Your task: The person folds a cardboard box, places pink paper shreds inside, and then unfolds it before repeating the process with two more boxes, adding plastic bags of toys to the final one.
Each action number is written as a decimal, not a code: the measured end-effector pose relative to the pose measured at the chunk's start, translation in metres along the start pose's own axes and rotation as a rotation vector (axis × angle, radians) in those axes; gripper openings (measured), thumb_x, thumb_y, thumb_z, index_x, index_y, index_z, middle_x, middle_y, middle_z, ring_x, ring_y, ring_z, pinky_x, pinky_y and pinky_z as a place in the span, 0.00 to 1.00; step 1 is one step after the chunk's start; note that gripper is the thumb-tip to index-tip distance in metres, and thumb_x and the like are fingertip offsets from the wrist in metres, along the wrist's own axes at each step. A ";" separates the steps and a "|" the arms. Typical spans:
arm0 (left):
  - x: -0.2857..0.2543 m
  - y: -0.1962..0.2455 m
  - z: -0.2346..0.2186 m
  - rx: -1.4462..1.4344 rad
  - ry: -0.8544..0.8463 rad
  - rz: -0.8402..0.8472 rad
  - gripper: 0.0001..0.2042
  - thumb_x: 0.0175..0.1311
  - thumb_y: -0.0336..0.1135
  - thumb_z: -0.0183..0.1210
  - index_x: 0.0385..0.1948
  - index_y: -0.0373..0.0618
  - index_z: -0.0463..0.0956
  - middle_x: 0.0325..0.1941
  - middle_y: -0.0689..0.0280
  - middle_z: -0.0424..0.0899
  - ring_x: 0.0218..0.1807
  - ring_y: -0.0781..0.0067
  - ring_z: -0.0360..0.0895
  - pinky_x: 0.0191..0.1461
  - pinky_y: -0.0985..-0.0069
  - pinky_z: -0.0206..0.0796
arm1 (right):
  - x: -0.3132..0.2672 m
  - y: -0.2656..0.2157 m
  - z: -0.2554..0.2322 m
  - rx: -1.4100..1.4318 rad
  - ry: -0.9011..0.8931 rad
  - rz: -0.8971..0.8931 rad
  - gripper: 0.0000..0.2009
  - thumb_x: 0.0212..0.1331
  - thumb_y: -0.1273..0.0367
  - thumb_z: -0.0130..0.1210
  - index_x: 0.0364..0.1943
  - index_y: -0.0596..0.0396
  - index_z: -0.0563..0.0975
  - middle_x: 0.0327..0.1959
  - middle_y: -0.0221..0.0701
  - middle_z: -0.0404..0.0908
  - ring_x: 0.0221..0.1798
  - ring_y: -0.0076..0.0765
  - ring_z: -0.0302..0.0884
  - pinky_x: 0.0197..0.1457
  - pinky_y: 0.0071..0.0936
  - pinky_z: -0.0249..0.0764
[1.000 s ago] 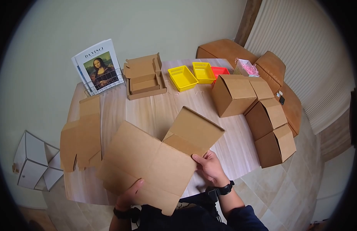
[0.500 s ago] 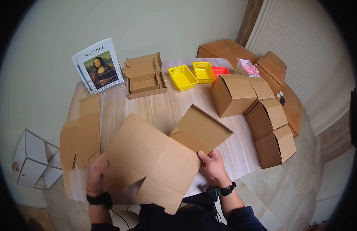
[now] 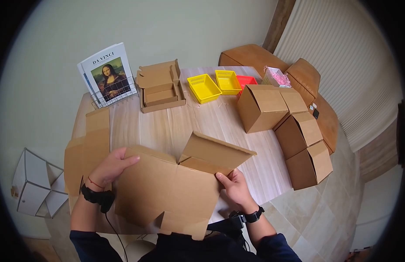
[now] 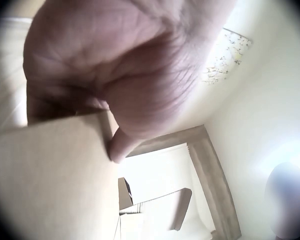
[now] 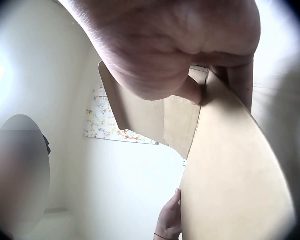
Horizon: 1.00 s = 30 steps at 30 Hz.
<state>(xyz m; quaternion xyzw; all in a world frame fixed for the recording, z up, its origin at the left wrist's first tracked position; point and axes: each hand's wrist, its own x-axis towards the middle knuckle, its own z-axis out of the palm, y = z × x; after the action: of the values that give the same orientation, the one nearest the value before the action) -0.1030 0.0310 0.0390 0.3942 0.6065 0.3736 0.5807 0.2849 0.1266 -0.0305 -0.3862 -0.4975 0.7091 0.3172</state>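
Observation:
A partly folded cardboard box blank (image 3: pixel 167 187) is held up over the near side of the table, its raised flap (image 3: pixel 218 153) standing at the upper right. My left hand (image 3: pixel 110 167) grips the blank's upper left corner; in the left wrist view the thumb (image 4: pixel 121 146) lies along one side of the edge and the other fingers go behind the board. At the right edge, just below the flap, my right hand (image 3: pixel 237 187) pinches the board with the thumb on its near face. In the right wrist view the panel (image 5: pixel 230 170) bows slightly.
Another flattened blank (image 3: pixel 95 148) lies at the table's left. Behind stand a wire rack with a book (image 3: pixel 108 76), an open cardboard box (image 3: pixel 161 89), yellow baskets (image 3: pixel 204 88) and a red basket (image 3: pixel 245 82). Several closed cardboard boxes (image 3: pixel 261 109) line the right edge.
My left hand has left the lower panel and moved up to the upper left corner. A strip along that far edge now bends over. My right hand keeps its hold.

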 end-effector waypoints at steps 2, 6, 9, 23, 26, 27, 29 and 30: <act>-0.001 0.002 0.001 -0.028 0.036 0.072 0.16 0.78 0.33 0.59 0.61 0.35 0.76 0.55 0.66 0.87 0.53 0.79 0.84 0.59 0.76 0.77 | 0.003 -0.004 0.004 -0.003 -0.005 0.009 0.12 0.78 0.75 0.53 0.60 0.63 0.76 0.55 0.33 0.87 0.57 0.25 0.83 0.62 0.28 0.77; -0.007 -0.004 -0.009 -0.131 0.006 0.147 0.17 0.78 0.30 0.58 0.64 0.34 0.75 0.58 0.64 0.86 0.57 0.77 0.83 0.61 0.75 0.76 | 0.014 -0.003 0.017 -0.005 -0.035 -0.049 0.13 0.78 0.74 0.52 0.62 0.63 0.73 0.53 0.35 0.88 0.55 0.25 0.84 0.61 0.28 0.78; -0.024 -0.006 -0.007 -0.220 0.090 0.252 0.22 0.76 0.27 0.58 0.69 0.34 0.69 0.63 0.62 0.82 0.60 0.76 0.81 0.64 0.74 0.75 | 0.025 -0.003 0.033 0.045 -0.044 0.027 0.12 0.79 0.73 0.52 0.60 0.62 0.72 0.50 0.36 0.88 0.50 0.25 0.86 0.56 0.26 0.80; -0.099 -0.090 -0.151 -0.032 0.651 0.247 0.23 0.76 0.24 0.57 0.70 0.37 0.65 0.68 0.61 0.78 0.66 0.73 0.77 0.69 0.73 0.71 | 0.093 0.010 0.173 -0.257 -0.357 -0.107 0.23 0.74 0.70 0.59 0.68 0.62 0.67 0.37 0.29 0.83 0.39 0.25 0.81 0.39 0.25 0.79; -0.111 -0.078 -0.174 0.003 0.746 0.171 0.24 0.75 0.25 0.58 0.71 0.38 0.64 0.65 0.60 0.80 0.64 0.71 0.79 0.68 0.71 0.73 | 0.118 0.007 0.218 -0.467 -0.386 -0.275 0.28 0.69 0.69 0.62 0.69 0.64 0.65 0.41 0.39 0.85 0.42 0.37 0.85 0.46 0.32 0.81; -0.115 -0.075 -0.185 0.006 0.780 0.135 0.25 0.75 0.25 0.58 0.71 0.37 0.63 0.64 0.59 0.80 0.64 0.70 0.79 0.68 0.70 0.73 | 0.121 0.000 0.236 -0.519 -0.390 -0.304 0.30 0.68 0.68 0.63 0.70 0.65 0.64 0.43 0.44 0.86 0.44 0.44 0.86 0.49 0.36 0.82; -0.113 -0.096 -0.226 0.118 0.880 0.148 0.26 0.75 0.27 0.59 0.72 0.37 0.62 0.60 0.59 0.82 0.60 0.69 0.81 0.65 0.70 0.75 | 0.133 -0.001 0.270 -0.618 -0.382 -0.387 0.33 0.67 0.68 0.63 0.71 0.66 0.62 0.45 0.50 0.85 0.47 0.54 0.86 0.53 0.41 0.81; -0.113 -0.102 -0.243 0.176 0.930 0.134 0.27 0.74 0.29 0.61 0.72 0.37 0.62 0.60 0.58 0.82 0.60 0.68 0.80 0.65 0.70 0.74 | 0.147 0.010 0.284 -0.666 -0.369 -0.441 0.34 0.66 0.67 0.63 0.72 0.67 0.61 0.46 0.52 0.85 0.48 0.57 0.86 0.54 0.43 0.81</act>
<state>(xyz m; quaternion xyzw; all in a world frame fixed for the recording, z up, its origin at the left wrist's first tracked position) -0.3482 -0.1122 0.0037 0.2712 0.8044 0.4944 0.1869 -0.0345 0.1148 -0.0157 -0.2187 -0.8179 0.4823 0.2251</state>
